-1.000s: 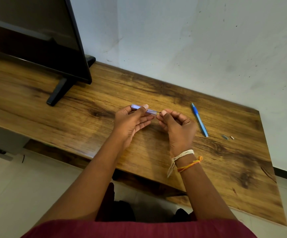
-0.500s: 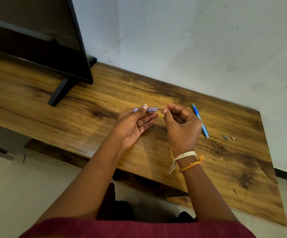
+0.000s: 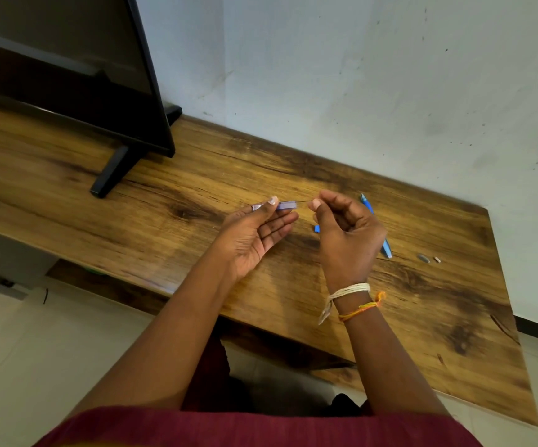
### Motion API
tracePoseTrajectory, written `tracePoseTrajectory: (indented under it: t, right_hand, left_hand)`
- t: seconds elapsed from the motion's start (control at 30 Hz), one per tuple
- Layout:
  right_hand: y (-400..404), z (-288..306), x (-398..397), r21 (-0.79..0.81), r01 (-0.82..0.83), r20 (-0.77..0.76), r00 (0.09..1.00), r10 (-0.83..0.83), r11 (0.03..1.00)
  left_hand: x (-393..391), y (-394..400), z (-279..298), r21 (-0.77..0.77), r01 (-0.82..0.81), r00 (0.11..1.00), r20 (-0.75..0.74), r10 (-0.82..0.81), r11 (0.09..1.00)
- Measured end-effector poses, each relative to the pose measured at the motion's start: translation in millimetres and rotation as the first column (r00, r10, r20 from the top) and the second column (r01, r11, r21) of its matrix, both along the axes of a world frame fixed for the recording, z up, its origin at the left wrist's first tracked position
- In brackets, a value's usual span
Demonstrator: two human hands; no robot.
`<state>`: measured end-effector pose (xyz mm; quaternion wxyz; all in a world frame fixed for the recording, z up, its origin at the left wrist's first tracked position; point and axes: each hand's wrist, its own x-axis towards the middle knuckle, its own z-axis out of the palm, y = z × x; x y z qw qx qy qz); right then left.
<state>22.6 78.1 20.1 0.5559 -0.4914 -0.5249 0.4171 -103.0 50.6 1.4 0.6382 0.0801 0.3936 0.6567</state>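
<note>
My left hand (image 3: 254,235) holds a small clear, purple-tinted lead case (image 3: 285,205) between thumb and fingertips, lying level above the wooden table (image 3: 438,333). A thin dark lead (image 3: 304,201) sticks out of the case's right end. My right hand (image 3: 346,235) pinches the far end of that lead between thumb and forefinger, its other fingers curled. A small blue cap (image 3: 316,229) lies on the table just under my right hand. A blue mechanical pencil (image 3: 385,246) lies behind my right hand, partly hidden by it.
A black flat screen (image 3: 68,75) on a black foot (image 3: 113,172) stands at the table's left. Two tiny parts, a grey one (image 3: 423,258) and a pale one (image 3: 437,260), lie right of the pencil. A white wall runs behind the table; pale floor lies below.
My right hand has drawn to the right, away from the case, and a length of thin lead now shows between the hands. The blue cap has come into view.
</note>
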Motion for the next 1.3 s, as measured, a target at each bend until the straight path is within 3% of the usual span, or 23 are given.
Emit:
tracePoseTrajectory:
  t: [0.57,0.8,1.03,1.3]
  right_hand:
    - [1,0,-1,0.022,0.006,0.034,0.999,-0.007,1.000]
    - [9,6,5,-0.137,0.040,-0.271,0.959,-0.077,0.990]
    - [11,8,9,-0.291,-0.004,-0.530,0.834,-0.157,0.957]
    - [5,8,8,-0.353,-0.140,-0.652,0.746,-0.136,0.925]
  left_hand:
    - [1,-1,4,-0.005,-0.008,1.000,0.020,0.008,1.000]
    - [-2,-2,1,0.024,-0.016,0.999,0.049,0.015,1.000]
    - [-4,2,-1,0.052,-0.087,0.988,0.129,0.080,0.995]
    - [2,3,-1,0.022,-0.117,0.990,0.082,0.115,0.993]
